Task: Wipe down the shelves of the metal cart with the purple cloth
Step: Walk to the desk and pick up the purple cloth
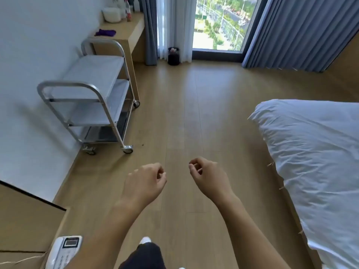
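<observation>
Purple cloth (105,32) bunched on wooden desk (124,30), beyond metal cart (91,94).

The cart (91,76) stands against the left wall (29,45), the tabletop (127,29) just behind it with the cloth (105,32) lying on it. A bin (173,56) sits farther back before the window (223,22). The bed (314,152) lies right, and a phone (62,251) near left.

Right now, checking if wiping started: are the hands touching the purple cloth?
Apart. Head view: purple cloth on desk; left hand, right hand hang far off.
</observation>
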